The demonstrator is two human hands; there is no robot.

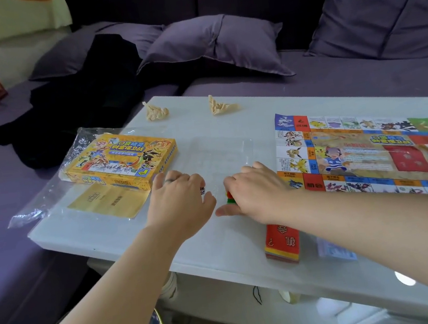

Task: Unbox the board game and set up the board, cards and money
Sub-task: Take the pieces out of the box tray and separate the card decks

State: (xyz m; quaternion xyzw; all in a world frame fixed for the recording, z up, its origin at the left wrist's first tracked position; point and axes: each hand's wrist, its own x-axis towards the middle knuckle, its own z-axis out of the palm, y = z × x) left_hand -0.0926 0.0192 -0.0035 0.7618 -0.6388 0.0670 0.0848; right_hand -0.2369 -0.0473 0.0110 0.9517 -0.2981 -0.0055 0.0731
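On the white tabletop (103,236), seen from the head camera, the game board (369,152) is already spread flat at the right. The yellow game box (122,157) is set at the left, with a clear plastic tray (222,152) between them. The right hand (255,191) is held just in front of the tray, its fingers (237,180) curled round small red and green pieces (229,197), the thumb laid along the surface. The left hand (176,196) is bent over a die (202,190); whether the die is pinched cannot be told. A red-topped stack (282,242) of cards or money is left near the front edge, under the right forearm. Its long axis is pointed toward the right hand, which is judged the nearer.
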